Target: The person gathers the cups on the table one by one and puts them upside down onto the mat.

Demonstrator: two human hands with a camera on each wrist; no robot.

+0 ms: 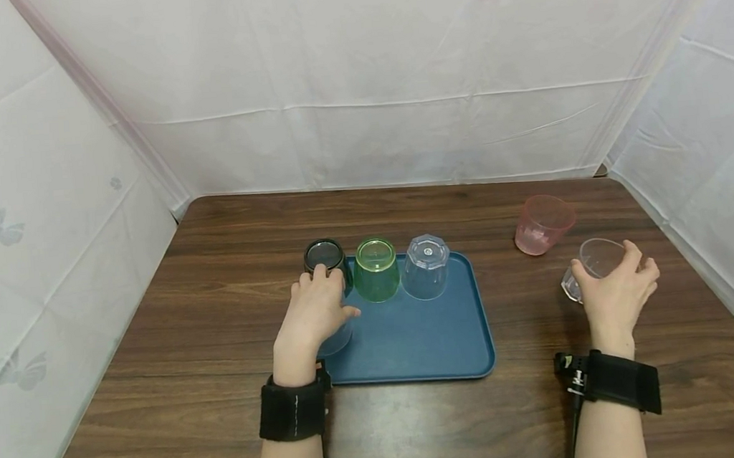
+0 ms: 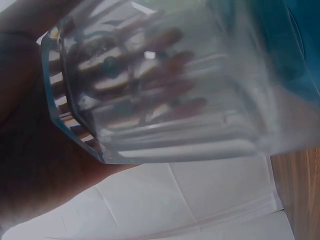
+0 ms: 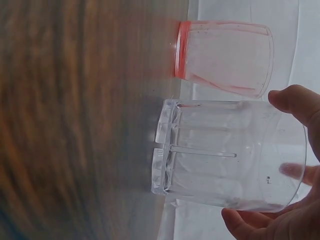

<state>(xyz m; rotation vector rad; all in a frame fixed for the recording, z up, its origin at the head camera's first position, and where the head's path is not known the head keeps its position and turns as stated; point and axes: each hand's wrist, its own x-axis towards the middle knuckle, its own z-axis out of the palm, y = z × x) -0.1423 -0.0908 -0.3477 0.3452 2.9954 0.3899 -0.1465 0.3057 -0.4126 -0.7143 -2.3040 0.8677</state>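
My left hand (image 1: 313, 309) grips a clear faceted glass (image 2: 165, 105) upside down at the tray's left side. Its fingers show through the glass wall, and most of the glass is hidden under the hand in the head view. On the blue tray (image 1: 427, 339), a dark glass (image 1: 325, 250), a green glass (image 1: 377, 271) and another clear glass (image 1: 426, 271) stand upside down in a row along the back. At the right, my right hand (image 1: 619, 295) holds an upright clear glass (image 3: 225, 155) near its rim, thumb and fingers on opposite sides, base close to the table.
A pink glass (image 1: 543, 224) stands upright on the wooden table (image 1: 219, 327), just behind the right hand's glass. White curtains (image 1: 386, 141) enclose the table at the back and both sides. Each wrist wears a black strap (image 1: 293, 409) with a camera and cable.
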